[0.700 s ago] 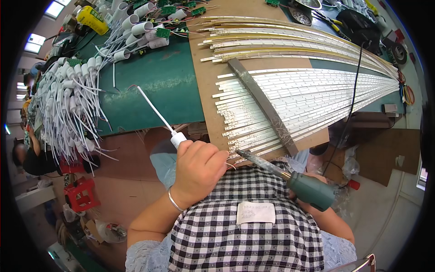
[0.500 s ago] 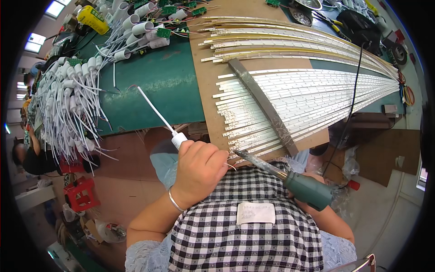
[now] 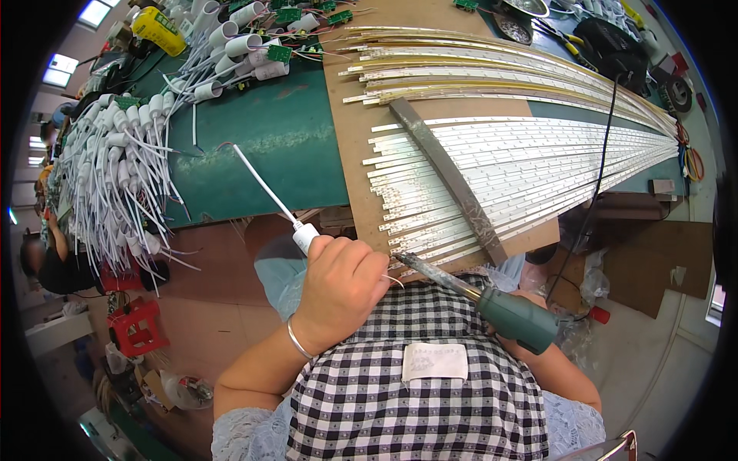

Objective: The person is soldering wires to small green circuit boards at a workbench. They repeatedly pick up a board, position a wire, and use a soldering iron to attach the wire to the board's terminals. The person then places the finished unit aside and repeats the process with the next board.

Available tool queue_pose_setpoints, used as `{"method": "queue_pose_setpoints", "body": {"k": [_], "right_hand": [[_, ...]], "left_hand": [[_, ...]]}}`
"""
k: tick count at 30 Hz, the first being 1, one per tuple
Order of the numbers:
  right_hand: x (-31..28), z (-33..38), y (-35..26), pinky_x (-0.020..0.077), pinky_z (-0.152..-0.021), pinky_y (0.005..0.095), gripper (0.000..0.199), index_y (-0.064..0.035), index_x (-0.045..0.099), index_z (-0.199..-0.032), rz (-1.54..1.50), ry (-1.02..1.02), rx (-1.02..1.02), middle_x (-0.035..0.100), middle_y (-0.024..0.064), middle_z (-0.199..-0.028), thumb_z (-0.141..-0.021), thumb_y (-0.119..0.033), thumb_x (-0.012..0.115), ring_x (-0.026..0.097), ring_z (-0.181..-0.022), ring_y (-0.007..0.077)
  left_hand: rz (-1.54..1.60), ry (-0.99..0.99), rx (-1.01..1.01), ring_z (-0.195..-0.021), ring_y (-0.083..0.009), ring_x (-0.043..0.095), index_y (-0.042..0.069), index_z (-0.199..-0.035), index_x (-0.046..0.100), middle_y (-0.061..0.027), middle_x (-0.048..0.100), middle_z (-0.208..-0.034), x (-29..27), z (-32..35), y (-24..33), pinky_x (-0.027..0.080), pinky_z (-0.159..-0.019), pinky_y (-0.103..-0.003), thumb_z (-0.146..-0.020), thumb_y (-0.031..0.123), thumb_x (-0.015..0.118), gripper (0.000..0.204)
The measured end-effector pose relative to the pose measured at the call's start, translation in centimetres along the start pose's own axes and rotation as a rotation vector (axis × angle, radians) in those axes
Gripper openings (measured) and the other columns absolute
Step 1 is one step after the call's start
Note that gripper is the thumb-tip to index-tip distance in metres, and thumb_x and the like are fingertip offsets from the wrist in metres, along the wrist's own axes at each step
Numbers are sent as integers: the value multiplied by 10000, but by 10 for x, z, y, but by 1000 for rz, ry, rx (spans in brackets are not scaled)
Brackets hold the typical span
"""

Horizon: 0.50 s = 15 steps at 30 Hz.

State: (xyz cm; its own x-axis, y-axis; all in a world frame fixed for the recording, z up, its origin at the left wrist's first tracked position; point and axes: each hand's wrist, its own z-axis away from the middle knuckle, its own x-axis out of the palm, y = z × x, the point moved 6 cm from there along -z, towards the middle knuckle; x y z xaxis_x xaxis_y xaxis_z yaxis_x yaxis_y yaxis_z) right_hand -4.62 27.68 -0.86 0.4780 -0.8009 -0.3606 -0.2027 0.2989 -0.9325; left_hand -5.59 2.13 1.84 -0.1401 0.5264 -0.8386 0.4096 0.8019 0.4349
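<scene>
My left hand (image 3: 342, 288) is closed round a white cylindrical connector (image 3: 305, 237), whose white cable (image 3: 264, 183) slants up over the bench edge. A thin white wire (image 3: 393, 280) pokes out past the fingers toward the strips. In my right hand (image 3: 530, 303), mostly hidden behind it, is a soldering iron with a green handle (image 3: 516, 319). Its metal tip (image 3: 407, 259) meets the ends of the nearest LED strips (image 3: 430, 201), close to my left fingers. Those white strips lie fanned on a brown board (image 3: 355, 146), with a dark bar (image 3: 446, 175) across them.
Behind the fan lies a second bundle of strips (image 3: 461, 65). White cabled connectors (image 3: 127, 154) are heaped on the green bench (image 3: 254, 138) at left, with white tubes and green circuit boards (image 3: 278, 54) beyond. A black cord (image 3: 605, 146) hangs at right. A red stool (image 3: 138, 326) stands on the floor.
The soldering iron's handle has shifted slightly left and up, while its tip stays at the strip ends. My left hand has barely moved.
</scene>
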Motion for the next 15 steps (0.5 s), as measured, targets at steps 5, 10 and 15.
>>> {"method": "queue_pose_setpoints", "body": {"k": [5,10,15], "right_hand": [[-1,-2,-5,501,-607,315,163,-50,674,-884,60,-30,-53,672,19,-708,-826,-196,629,652,-649,195],[-4,10,19,503,-625,315,184,-58,680,-877,-178,-109,424,678,24,-730,-826,-228,634,659,-668,201],[-4,32,39,504,-644,314,205,-67,686,-871,-239,-127,928,683,29,-753,-825,-261,638,665,-687,206]], "left_hand": [[1,-2,-5,-752,-237,525,83,-817,603,-42,526,-780,0,0,0,380,-743,-379,-656,73,736,209],[17,-5,-9,-753,-244,526,80,-816,600,-48,526,-779,1,0,0,381,-741,-382,-653,68,737,213],[6,-18,-5,-750,-247,522,79,-809,590,-51,520,-776,1,-2,1,381,-740,-383,-654,66,736,214]]}}
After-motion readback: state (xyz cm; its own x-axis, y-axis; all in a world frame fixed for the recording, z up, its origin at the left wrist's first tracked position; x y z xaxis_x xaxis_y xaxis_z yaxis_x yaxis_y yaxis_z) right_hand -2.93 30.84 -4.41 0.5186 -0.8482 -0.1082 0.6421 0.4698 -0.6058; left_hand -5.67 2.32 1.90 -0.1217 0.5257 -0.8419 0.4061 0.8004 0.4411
